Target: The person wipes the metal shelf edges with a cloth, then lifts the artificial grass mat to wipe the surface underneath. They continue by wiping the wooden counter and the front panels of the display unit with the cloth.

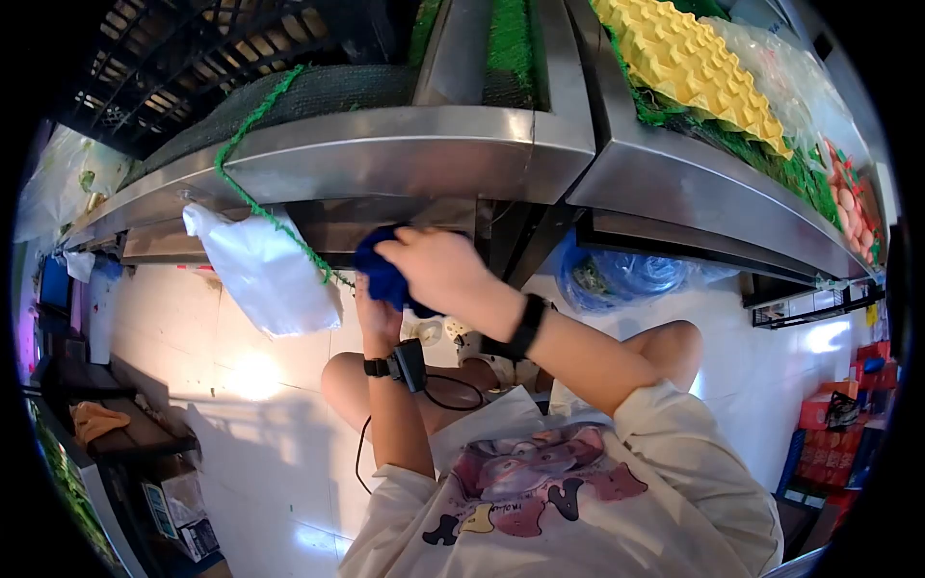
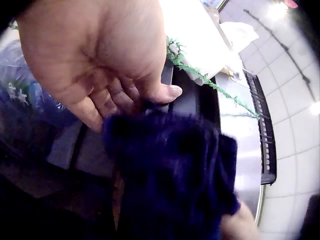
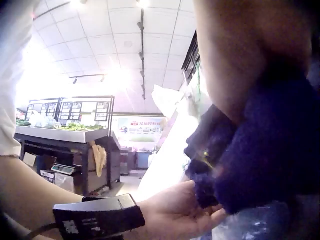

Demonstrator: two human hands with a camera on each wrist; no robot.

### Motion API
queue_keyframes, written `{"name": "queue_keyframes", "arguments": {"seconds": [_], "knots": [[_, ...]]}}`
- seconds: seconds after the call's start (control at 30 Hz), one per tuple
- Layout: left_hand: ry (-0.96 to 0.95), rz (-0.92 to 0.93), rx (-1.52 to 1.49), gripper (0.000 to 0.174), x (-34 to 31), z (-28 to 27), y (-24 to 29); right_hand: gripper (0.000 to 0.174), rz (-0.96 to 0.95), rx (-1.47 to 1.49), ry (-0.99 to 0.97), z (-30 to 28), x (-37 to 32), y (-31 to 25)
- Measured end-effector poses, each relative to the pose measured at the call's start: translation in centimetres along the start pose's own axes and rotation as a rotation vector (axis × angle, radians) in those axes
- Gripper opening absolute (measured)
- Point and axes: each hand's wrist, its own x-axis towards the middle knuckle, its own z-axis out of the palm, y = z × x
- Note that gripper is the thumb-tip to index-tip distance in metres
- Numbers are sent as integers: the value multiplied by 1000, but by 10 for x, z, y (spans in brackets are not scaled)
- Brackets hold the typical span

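A dark blue fuzzy cloth [image 1: 385,279] is bunched between both hands, just below the steel edge of a display stand. My right hand [image 1: 438,273] grips it from above, its fingers curled into the folds. Lower down, my left hand [image 1: 378,313] holds the cloth's near side, mostly covered by it in the head view. In the left wrist view, the left hand's bent fingers [image 2: 107,97] meet the upper edge of the cloth [image 2: 170,170], with the thumb beside it. Folds of cloth hide the right fingertips in the right wrist view.
A white plastic bag [image 1: 265,265] hangs by a green rope [image 1: 252,197] left of the hands. The steel stand edge [image 1: 385,159] runs across in front. Blue plastic bags [image 1: 626,279] sit below at the right. Above are a black crate [image 1: 207,53] and yellow egg trays [image 1: 699,72].
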Motion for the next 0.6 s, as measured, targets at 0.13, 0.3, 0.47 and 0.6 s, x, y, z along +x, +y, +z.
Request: {"name": "queue_keyframes", "arguments": {"seconds": [0.13, 0.3, 0.47, 0.6], "knots": [[101, -110, -54, 50, -5, -4, -3, 26, -73, -58, 19, 39, 50, -20], [-6, -16, -91, 52, 10, -31, -17, 23, -4, 8, 6, 32, 61, -8], [-125, 92, -153, 53, 7, -4, -13, 23, 93, -27, 122, 23, 48, 17], [-155, 136, -136, 53, 0, 14, -7, 26, 122, -42, 78, 0, 23, 31]]}}
